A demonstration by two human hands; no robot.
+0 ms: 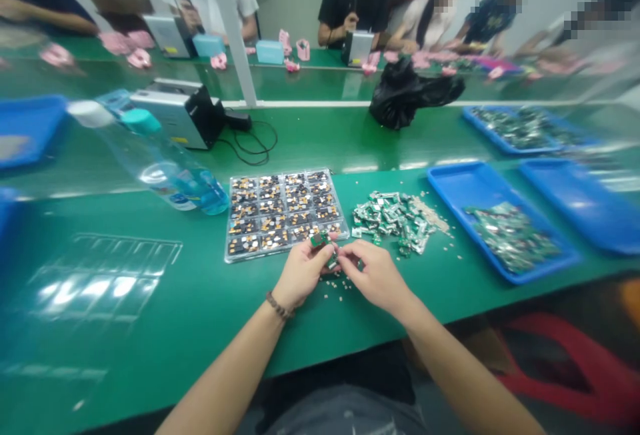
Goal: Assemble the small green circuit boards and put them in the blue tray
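My left hand (pixel 303 272), with a beaded bracelet at the wrist, grips a small green circuit board (pixel 320 240) between thumb and fingers. Close against it, the fingertips of my right hand (pixel 373 272) are pinched at the board's right side; whether they hold a tiny part is too small to tell. Just beyond my hands lies a clear compartment tray (pixel 227 248) filled with small black, white and orange parts. A loose heap of green circuit boards (pixel 393 218) is on the table to the right. Tiny pale bits (pixel 335 285) are scattered under my hands.
Blue trays (pixel 450 185) with boards stand at the right. Two bottles (pixel 170 168) and a grey box device (pixel 185 115) with a black cable are at the left. An empty clear tray (pixel 100 282) lies nearer. A black plastic bag (pixel 405 95) sits behind; several people work across the bench.
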